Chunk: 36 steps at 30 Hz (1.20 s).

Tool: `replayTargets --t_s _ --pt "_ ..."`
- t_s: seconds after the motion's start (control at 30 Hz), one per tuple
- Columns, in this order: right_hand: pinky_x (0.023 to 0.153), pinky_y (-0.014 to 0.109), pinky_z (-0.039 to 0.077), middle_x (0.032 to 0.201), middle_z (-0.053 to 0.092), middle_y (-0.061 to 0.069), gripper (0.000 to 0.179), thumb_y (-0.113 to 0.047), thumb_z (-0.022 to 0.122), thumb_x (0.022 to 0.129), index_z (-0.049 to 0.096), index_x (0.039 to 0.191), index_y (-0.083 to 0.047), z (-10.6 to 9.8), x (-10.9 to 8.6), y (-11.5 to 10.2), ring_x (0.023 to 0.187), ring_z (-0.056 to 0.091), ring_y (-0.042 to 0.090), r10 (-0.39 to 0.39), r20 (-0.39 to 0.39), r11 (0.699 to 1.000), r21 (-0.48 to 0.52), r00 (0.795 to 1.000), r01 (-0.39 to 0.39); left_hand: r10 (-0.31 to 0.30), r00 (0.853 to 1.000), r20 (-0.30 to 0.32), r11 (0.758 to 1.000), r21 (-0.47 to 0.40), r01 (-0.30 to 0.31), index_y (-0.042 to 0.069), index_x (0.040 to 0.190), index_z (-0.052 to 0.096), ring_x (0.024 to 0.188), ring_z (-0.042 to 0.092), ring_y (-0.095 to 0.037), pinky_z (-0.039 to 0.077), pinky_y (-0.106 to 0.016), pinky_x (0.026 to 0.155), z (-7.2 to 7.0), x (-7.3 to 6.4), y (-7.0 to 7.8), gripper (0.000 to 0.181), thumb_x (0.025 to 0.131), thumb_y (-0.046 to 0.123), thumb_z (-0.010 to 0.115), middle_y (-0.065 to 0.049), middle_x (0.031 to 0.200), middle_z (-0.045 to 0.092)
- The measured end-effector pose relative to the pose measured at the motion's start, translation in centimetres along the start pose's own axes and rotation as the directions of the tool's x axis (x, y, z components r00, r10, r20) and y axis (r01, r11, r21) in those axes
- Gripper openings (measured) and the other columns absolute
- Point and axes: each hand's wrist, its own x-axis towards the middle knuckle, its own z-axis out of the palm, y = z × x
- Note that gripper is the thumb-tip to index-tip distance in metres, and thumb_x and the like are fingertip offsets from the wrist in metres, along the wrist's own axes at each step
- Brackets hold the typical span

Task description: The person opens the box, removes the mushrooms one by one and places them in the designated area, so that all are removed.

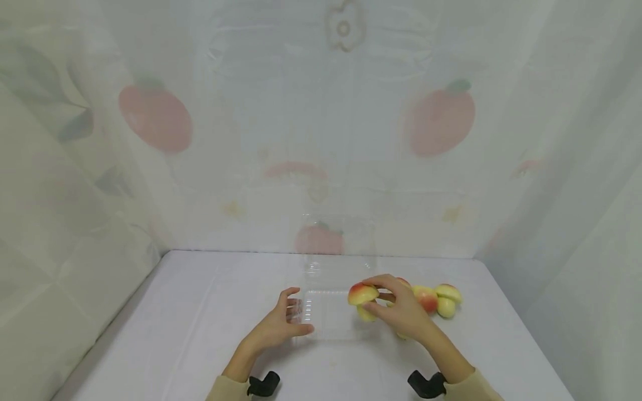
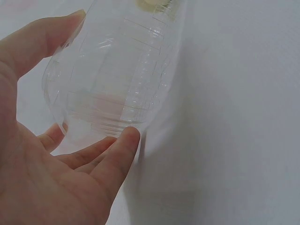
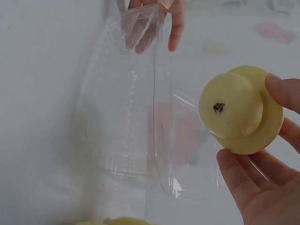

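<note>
A clear plastic box lies on the table with its clear lid raised at the back. My left hand holds the box by its left end, thumb on one side and fingers on the other, as the left wrist view shows against the box wall. My right hand pinches a toy mushroom over the right part of the box, its red and yellow cap up and its stem down. In the right wrist view the mushroom's pale yellow underside faces the camera, with a dark spot on the stem end.
Several more toy mushrooms lie right of the box, partly behind my right hand, among them a reddish one and a yellow one. A pale curtain with fruit prints stands behind the white table.
</note>
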Motion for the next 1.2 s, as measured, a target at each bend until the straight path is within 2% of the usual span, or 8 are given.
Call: replayTargets --t_s 0.4,0.57,0.73,0.87,1.03,1.2 --pt "0.098 0.033 0.053 0.123 0.066 -0.004 0.041 -0.02 0.082 0.088 0.067 0.125 -0.018 -2.0 -1.9 0.3 0.118 0.059 0.013 0.041 -0.062 0.999 0.002 0.997 -0.041 0.011 1.0 0.012 1.0 -0.005 -0.011 0.014 0.157 0.022 0.14 0.038 -0.047 0.036 -0.063 0.11 0.0 0.0 0.1 0.104 0.079 0.029 0.089 -0.024 0.153 0.037" --pt "0.097 0.032 0.053 0.125 0.065 0.0 0.041 -0.016 0.082 0.088 0.067 0.126 -0.016 -2.8 -2.5 0.6 0.116 0.06 0.012 0.012 -0.079 1.0 0.013 0.997 -0.011 0.016 1.0 0.009 1.0 0.007 -0.016 0.013 0.156 0.021 0.14 0.038 -0.047 0.035 -0.063 0.111 -0.1 0.0 0.1 0.104 0.079 0.031 0.089 -0.025 0.152 0.037" --pt "0.093 0.03 0.056 0.128 0.063 0.009 0.044 -0.007 0.08 0.088 0.065 0.13 -0.008 -3.8 -3.2 0.8 0.114 0.062 0.011 -0.037 -0.097 0.998 0.047 0.995 0.042 0.017 1.0 0.01 1.0 0.005 -0.017 0.013 0.156 0.021 0.14 0.038 -0.048 0.035 -0.063 0.111 0.0 0.0 0.2 0.104 0.079 0.031 0.089 -0.027 0.152 0.037" --pt "0.092 0.026 0.055 0.128 0.064 0.011 0.043 -0.004 0.08 0.087 0.065 0.128 -0.008 -4.7 -3.8 0.9 0.113 0.063 0.01 -0.057 -0.132 0.998 0.0 0.99 0.057 0.018 1.0 0.01 1.0 0.005 -0.018 0.013 0.156 0.022 0.139 0.039 -0.048 0.035 -0.063 0.111 0.0 0.0 0.1 0.103 0.079 0.03 0.089 -0.027 0.151 0.038" --pt "0.09 0.022 0.055 0.124 0.065 0.005 0.041 -0.008 0.081 0.087 0.066 0.126 -0.012 -5.7 -4.6 1.1 0.109 0.062 0.008 -0.016 -0.168 0.997 -0.082 0.986 0.002 0.018 1.0 0.015 1.0 -0.006 -0.018 0.013 0.156 0.021 0.139 0.038 -0.048 0.035 -0.063 0.111 0.0 0.0 0.1 0.103 0.079 0.029 0.089 -0.027 0.151 0.037" --pt "0.089 0.022 0.055 0.122 0.065 0.004 0.041 -0.008 0.081 0.087 0.067 0.125 -0.012 -6.3 -5.1 1.3 0.11 0.059 0.007 0.006 -0.194 0.994 -0.105 0.981 -0.027 0.008 1.0 0.007 1.0 -0.001 -0.008 0.014 0.155 0.022 0.139 0.039 -0.048 0.035 -0.063 0.11 0.0 0.0 0.2 0.102 0.079 0.028 0.089 -0.026 0.151 0.037"
